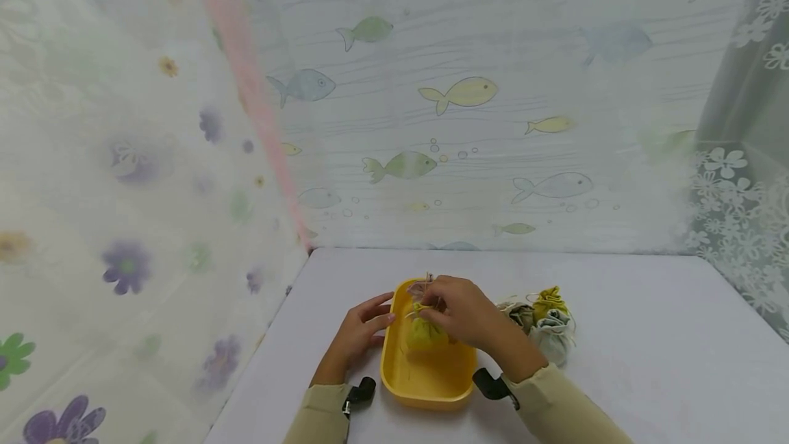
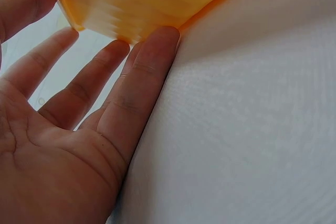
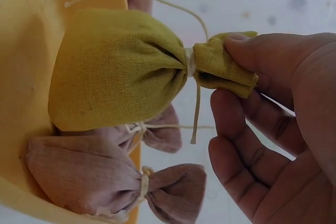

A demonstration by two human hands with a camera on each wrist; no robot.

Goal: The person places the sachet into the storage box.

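Note:
A yellow-green drawstring pouch (image 3: 115,72) hangs over the yellow plastic tray (image 1: 428,392), tied at the neck with a pale cord. My right hand (image 1: 462,310) pinches its gathered top between thumb and fingers, as the right wrist view shows. Two dusty-pink pouches, a nearer one (image 3: 79,174) and one partly hidden behind it (image 3: 164,129), are in the tray below. On the tray's left side rests my left hand (image 1: 360,327), its fingers extended. In the left wrist view, those fingertips touch the tray's outer wall (image 2: 131,9).
Right of the tray, a cluster of pouches lies on the white table (image 1: 647,348): a mustard one (image 1: 548,301), a pale grey one (image 1: 552,341) and a brownish one (image 1: 522,317), partly behind my right arm. Patterned curtains (image 1: 431,177) stand behind the table and to its left.

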